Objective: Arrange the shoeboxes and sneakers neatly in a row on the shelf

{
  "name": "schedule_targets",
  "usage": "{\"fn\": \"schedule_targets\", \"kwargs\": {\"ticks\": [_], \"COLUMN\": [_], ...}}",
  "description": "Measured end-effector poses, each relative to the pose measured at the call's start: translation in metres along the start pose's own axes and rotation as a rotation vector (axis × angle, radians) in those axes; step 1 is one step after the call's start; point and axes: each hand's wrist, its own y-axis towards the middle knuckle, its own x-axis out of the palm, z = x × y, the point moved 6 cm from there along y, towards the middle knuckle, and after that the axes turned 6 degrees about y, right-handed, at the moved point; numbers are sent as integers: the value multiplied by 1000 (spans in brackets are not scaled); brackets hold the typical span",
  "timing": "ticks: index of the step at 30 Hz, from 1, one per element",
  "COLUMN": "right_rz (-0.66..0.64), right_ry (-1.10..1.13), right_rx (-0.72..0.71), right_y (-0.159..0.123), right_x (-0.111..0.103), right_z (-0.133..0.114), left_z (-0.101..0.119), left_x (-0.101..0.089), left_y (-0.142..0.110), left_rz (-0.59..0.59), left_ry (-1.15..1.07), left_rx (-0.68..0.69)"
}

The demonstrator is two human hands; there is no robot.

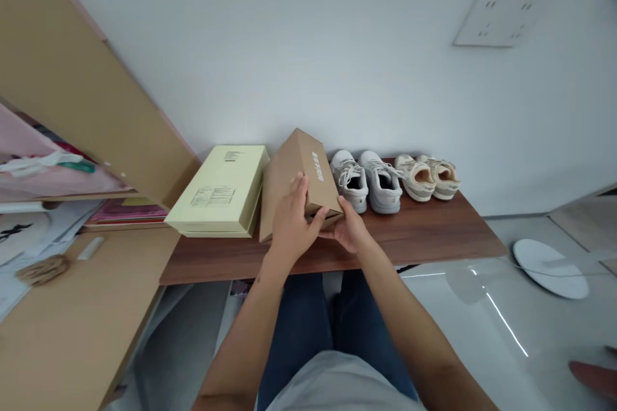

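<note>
Tilting on edge, the brown box [299,180] runs toward the wall, both hands' grip closed around it.

A plain white wall [337,64] fills the background, with a white socket plate [499,18] high on the right. A dark wood-grain desk [424,231] runs along it. To the left stands a light-wood shelf unit [87,109], with a light-wood surface [72,327] below. The glossy pale grey floor [482,334] reflects streaks of light; a round white base [549,266] rests on it.
</note>
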Motion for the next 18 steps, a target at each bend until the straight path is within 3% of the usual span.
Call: {"fn": "schedule_targets", "kwargs": {"ticks": [3, 6, 9, 12, 13, 15, 18], "right_rz": [190, 221, 232, 527, 611, 652, 633], "right_ry": [-57, -248, -612, -1014, -1133, -1283, -1221], "right_rx": [-78, -201, -468, -794, -828, -777, -675], "right_y": [10, 0, -27, -51, -51, -38, -18], "right_x": [-20, -35, -55, -86, -95, -110, -131], "right_z": [2, -6, -46, -103, -116, -129, -131], "left_z": [-4, -15, -21, -4, 6, 27, 46], "left_x": [28, 52, 68, 82, 90, 113, 149], "left_y": [9, 7, 5, 15, 21, 34, 52], "left_rz": [-129, -199, -230, -185, -167, -153, -159], "left_ry": [140, 203, 159, -22, -87, -146, -86], "left_rx": [33, 19, 17, 11, 2, -49, -196]}}
